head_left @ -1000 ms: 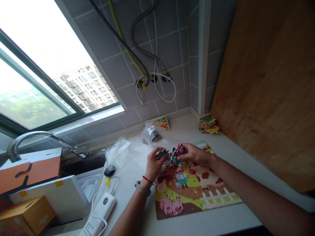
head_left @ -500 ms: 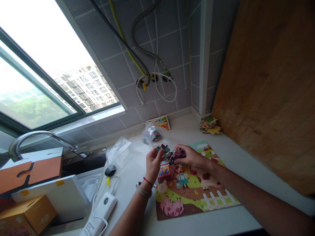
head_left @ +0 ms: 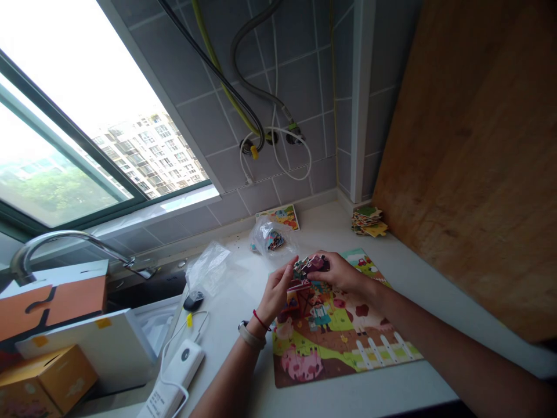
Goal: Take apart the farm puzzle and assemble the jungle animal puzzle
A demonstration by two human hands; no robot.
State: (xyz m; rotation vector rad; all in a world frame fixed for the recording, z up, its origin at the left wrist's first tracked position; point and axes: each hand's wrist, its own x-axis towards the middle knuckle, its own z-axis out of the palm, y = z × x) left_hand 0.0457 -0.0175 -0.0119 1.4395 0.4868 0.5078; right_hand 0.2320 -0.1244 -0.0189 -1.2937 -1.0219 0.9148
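Above the upper part of a farm-scene jigsaw puzzle [head_left: 343, 348], my right hand [head_left: 342, 273] is closed around a small bunch of purple and dark green puzzle pieces [head_left: 317, 264]. My left hand [head_left: 275, 290] meets the bunch from the left, thumb raised and fingers curled at its edge. Part of what the left fingers grip is hidden behind the thumb. The puzzle lies flat on the white counter, showing a pink pig, a cow, a figure in a teal apron and a white fence.
Behind my hands lies a clear bag [head_left: 272, 237] with loose pieces, beside a picture card [head_left: 285, 216]. A stack of pieces [head_left: 368, 221] stands in the right corner. At left are another plastic bag [head_left: 209, 264], a white power strip [head_left: 176, 377], a faucet [head_left: 82, 237] and boxes [head_left: 47, 380].
My left hand has brought its green piece up against the bunch in my right hand. The pieces, apart in the earlier view, are now together.
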